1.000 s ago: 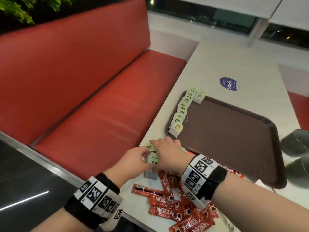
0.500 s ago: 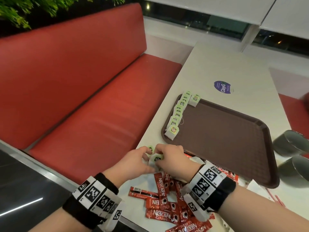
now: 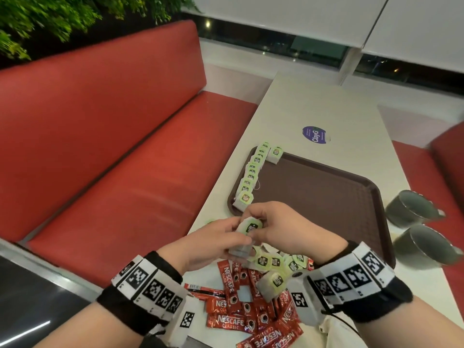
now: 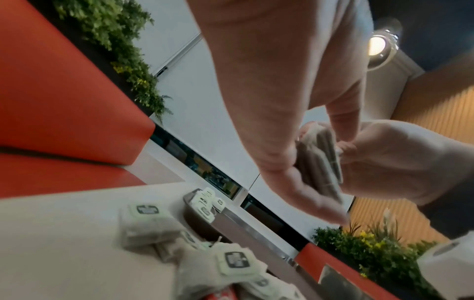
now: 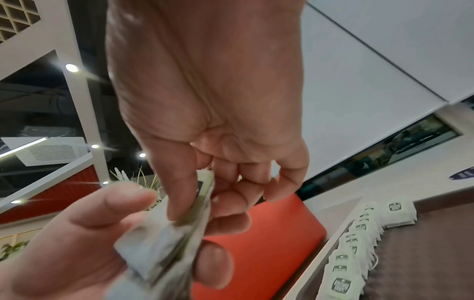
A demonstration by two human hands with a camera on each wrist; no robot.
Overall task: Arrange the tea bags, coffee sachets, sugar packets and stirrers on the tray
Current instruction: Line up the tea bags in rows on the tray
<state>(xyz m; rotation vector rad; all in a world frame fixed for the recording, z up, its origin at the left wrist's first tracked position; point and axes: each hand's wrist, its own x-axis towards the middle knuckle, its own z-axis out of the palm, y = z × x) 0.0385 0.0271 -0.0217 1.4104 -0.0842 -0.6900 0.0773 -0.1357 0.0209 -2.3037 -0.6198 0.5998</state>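
Both hands hold a small stack of green-tagged tea bags (image 3: 247,234) above the table's near edge. My left hand (image 3: 216,243) grips the stack (image 4: 320,162) from below; my right hand (image 3: 273,226) pinches its top (image 5: 202,194). A brown tray (image 3: 326,197) lies beyond, with a row of tea bags (image 3: 252,172) along its left rim, also seen in the right wrist view as tea bags (image 5: 356,249). Loose tea bags (image 3: 276,263) and red coffee sachets (image 3: 241,305) lie on the table under my wrists. No sugar packets or stirrers can be made out.
Two grey mugs (image 3: 411,209) stand at the table's right edge beside the tray. A round blue sticker (image 3: 315,134) is on the white table (image 3: 313,104) past the tray. A red bench seat (image 3: 113,172) runs along the left.
Both hands have lifted from the table's near left edge with the tea bag stack, uncovering the loose tea bags beneath. The head view has tilted up a little.
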